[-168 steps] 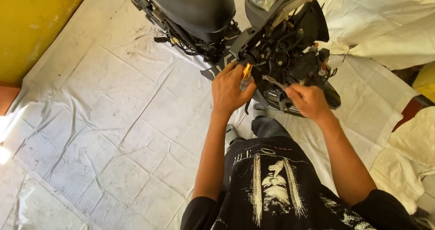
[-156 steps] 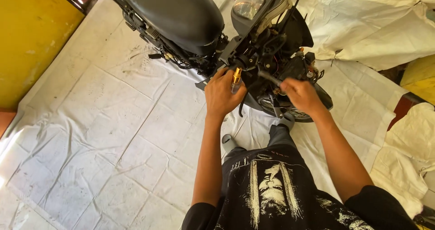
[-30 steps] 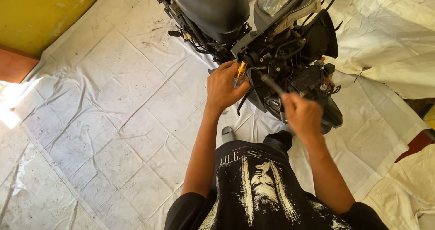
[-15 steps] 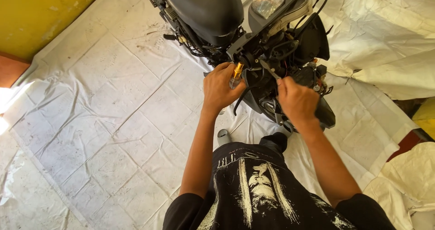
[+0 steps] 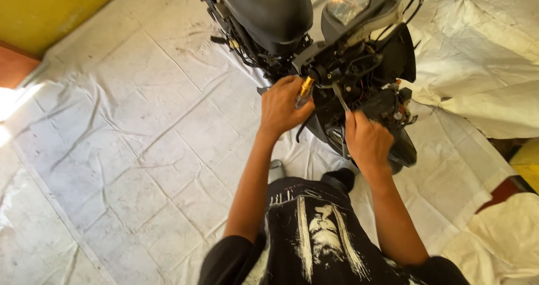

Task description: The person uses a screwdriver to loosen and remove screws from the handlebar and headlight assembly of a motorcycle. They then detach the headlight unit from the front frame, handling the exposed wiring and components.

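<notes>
The floor is covered with a wide sheet of pale, wrinkled woven plastic, creased in squares, and sun falls on its left edge. At the top left stands a yellow wall with a reddish-brown base below it. More cream sheeting lies bunched at the right.

On the sheet stands a black scooter with its body panels removed, near the top middle, with wires and frame exposed. The left hand is clenched around a tool with a yellow-orange transparent handle, held against the open rear part of the scooter. The right hand grasps a thin grey metal tool, its tip reaching among the black parts just beside the yellow handle.
</notes>
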